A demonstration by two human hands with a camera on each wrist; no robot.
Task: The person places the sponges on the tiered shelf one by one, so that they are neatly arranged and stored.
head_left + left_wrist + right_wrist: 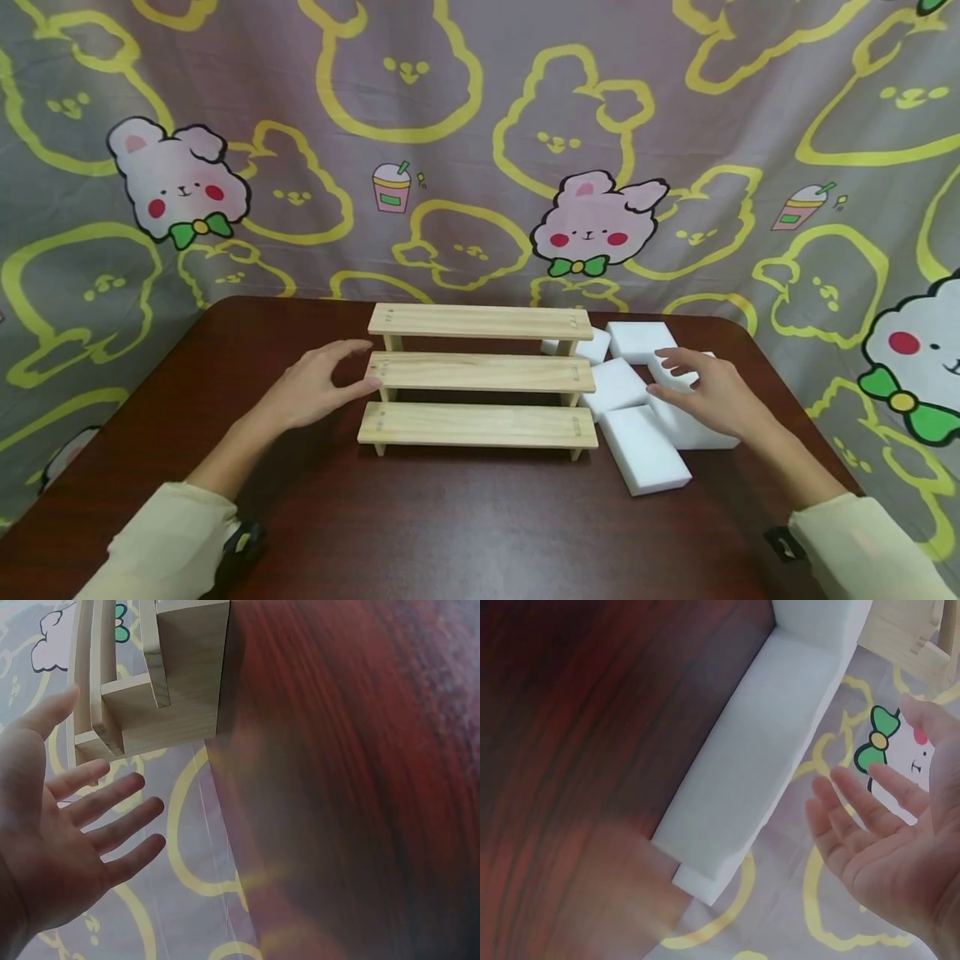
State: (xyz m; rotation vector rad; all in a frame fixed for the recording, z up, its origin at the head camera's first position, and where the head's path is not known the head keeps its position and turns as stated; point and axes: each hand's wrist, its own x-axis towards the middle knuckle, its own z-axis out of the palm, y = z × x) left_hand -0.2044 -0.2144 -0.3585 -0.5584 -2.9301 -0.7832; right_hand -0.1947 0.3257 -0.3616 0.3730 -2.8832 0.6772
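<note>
Wooden stand [480, 372], centre: looking light, rigid; offering hold at ends.
White blocks [647, 450], centre right: seeming soft, dentable.
Left grip [311, 387]: hanging released.
Right grip [716, 396]: hovering, released.

Here's the pale wooden rack [480, 372], upright, three-tiered and stepped, left hand [309, 387] just beside it; and there, white rectangular blocks [647, 450] lie clustered at its right, near the right hand [716, 395].
</note>
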